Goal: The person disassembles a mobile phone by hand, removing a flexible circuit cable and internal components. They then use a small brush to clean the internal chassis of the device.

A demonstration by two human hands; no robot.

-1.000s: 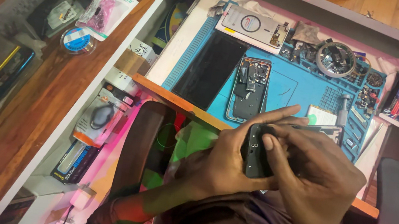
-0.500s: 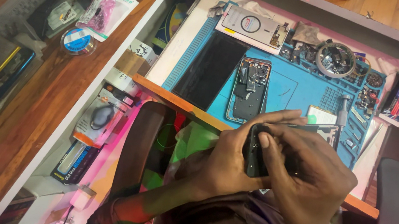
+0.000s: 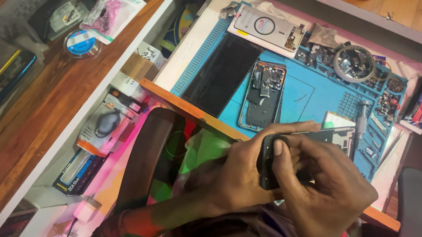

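One head-worn camera looks steeply down from close above both hands, tilted; beyond the grip lies the blue rubber work mat (image 3: 318, 96).

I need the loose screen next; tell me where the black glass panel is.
In the head view, the black glass panel lies flat on the left part of the blue work mat, just left of the opened phone body.

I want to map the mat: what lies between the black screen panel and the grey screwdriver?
In the head view, the opened phone with bare internals lies beside the black screen panel; then bare blue mat and a small white part near the grey screwdriver.
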